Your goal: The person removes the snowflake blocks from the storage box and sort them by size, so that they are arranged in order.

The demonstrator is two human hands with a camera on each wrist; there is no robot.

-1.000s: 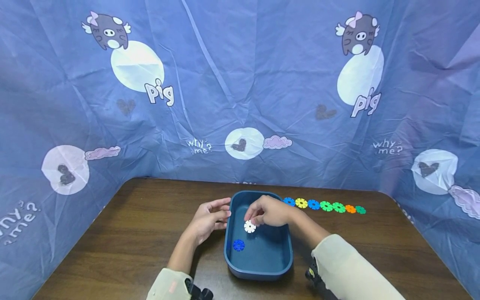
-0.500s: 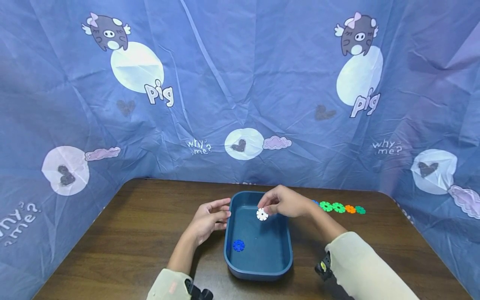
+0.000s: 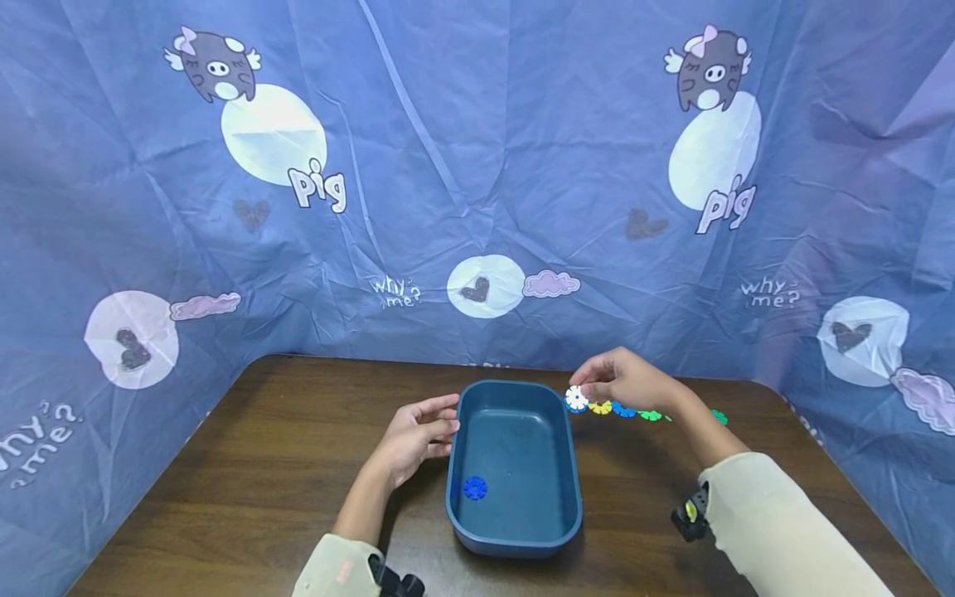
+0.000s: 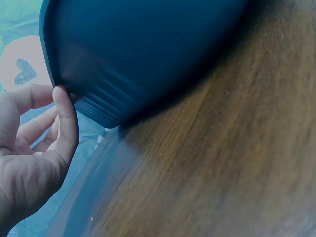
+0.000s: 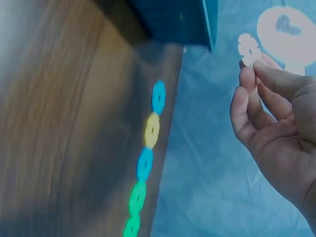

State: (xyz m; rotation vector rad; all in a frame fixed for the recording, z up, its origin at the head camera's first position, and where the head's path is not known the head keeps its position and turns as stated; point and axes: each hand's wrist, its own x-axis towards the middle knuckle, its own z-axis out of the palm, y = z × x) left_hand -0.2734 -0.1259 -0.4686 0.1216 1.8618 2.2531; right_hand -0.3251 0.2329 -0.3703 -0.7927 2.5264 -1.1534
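Note:
My right hand (image 3: 630,383) pinches a white plastic snowflake disc (image 3: 576,398) between thumb and fingertips, beyond the far right corner of the bin. Below it, a row of notched discs lies on the table; a yellow disc (image 3: 600,408) and a blue disc (image 3: 623,410) show, while the hand and forearm hide part of the row. My left hand (image 3: 414,438) touches the left wall of the dark blue bin (image 3: 515,543) with loosely extended fingers. Inside the bin, near its left side, lies one dark blue disc (image 3: 475,487).
The brown wooden table (image 3: 283,464) runs back to a blue printed cloth (image 3: 418,207) hanging behind it. In the right wrist view, a green disc (image 5: 137,197) belongs to the row beside the table's far edge.
My right hand has lifted the white disc out of the bin and carried it right, over the left end of the disc row. The left hand and bin have stayed put.

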